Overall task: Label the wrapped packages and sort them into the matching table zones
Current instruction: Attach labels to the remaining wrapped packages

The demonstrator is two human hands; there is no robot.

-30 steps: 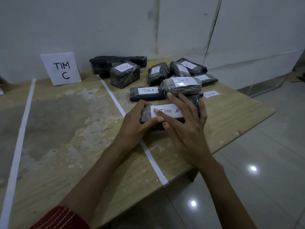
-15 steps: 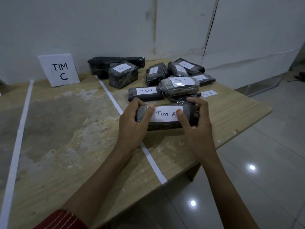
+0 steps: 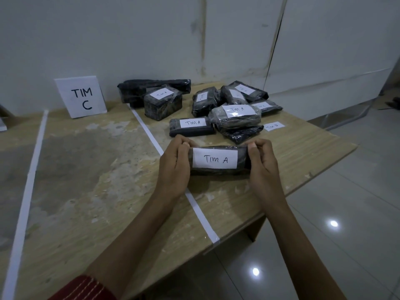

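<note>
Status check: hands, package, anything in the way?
Left hand and right hand grip the TIM A package by its ends. Label on. Other packages lie just beyond.

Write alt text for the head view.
Left hand and right hand grip the ends of a black plastic-wrapped package labelled TIM A on white paper. More black wrapped packages lie behind it on the wooden table; a white TIM C sign stands left.

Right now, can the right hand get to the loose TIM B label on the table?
Probably yes, once freed: the right hand grips one end of the TIM A package, but the TIM B label lies bare just beyond it, nothing between.
</note>
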